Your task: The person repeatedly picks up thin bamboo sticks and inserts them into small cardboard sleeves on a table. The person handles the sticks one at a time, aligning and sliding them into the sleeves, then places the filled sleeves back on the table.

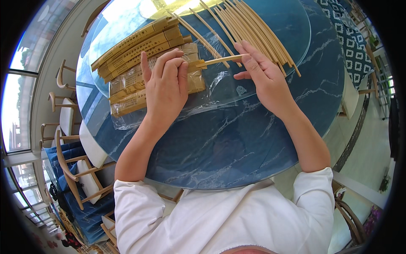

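Chopstick point(222, 60): pale wood, slim, straight, smooth; located between my two hands, above the table, its left end meeting the mouth of a paper sleeve point(195, 64). How far it sits inside, or whether it is one stick or a pair, I cannot tell.

My left hand point(167, 82): thumb and forefinger closed on the sleeve, the outermost finger lifted away. My right hand point(266, 74): thumb and fingertips pinching the stick's right end, the other fingers loosely extended.

Containers: the sleeve I hold, brown paper, narrow and flat. Printed sleeve stacks point(135, 46), same brown paper, long and layered, fanned slightly, lying at upper left. Sleeve bundles point(127, 99), lower and partly behind my left hand, in clear plastic film point(127, 122), crinkled and glossy, spreading rightward beneath my hands.

Loose chopsticks point(253, 31): many, bare wood, laid side by side in a slanting row beyond my right hand; a few more lie apart to their left.

Supports: glass turntable point(302, 38), round, transparent; table point(220, 148), round, dark blue, polished, veined white like marble.
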Available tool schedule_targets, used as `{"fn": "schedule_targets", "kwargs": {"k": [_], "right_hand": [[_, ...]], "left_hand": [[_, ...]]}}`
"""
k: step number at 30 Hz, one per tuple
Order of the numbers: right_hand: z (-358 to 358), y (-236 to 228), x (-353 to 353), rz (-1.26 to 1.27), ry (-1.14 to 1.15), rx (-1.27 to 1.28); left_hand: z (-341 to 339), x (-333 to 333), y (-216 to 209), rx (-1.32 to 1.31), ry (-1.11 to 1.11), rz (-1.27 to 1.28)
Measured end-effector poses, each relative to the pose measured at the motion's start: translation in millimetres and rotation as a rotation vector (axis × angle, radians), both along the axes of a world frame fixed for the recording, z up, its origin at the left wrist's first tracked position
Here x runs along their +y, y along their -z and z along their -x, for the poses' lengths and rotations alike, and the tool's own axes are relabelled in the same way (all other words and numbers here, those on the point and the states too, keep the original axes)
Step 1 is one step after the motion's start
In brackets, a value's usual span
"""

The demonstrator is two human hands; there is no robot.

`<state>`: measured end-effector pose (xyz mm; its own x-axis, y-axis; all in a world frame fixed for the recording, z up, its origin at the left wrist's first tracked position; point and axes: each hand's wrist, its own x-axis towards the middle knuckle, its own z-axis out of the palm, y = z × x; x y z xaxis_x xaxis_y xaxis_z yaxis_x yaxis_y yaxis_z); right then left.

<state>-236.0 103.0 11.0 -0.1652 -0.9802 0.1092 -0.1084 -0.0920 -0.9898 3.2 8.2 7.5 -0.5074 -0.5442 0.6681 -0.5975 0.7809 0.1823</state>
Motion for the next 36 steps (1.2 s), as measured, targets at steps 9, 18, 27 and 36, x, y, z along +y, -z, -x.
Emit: {"fn": "schedule_targets", "kwargs": {"k": [9,18,27,36], "right_hand": [[-28.5,-2.3,16.7,0.002,-0.175,0.166],[-19.1,-10.3,10.9,0.000,0.016,-0.002],[-21.6,-10.0,11.3,0.002,-0.056,-0.215],[-16.4,-9.1,6.2,-0.020,-0.124,-0.312]], "left_hand": [[7.5,15.1,0.3,0.017,0.086,0.022],[6.6,11.5,-1.6,0.019,0.062,0.030],[3.4,8.4,-4.9,0.041,0.072,0.038],[0.8,7.9,-6.6,0.015,0.074,0.018]]}}
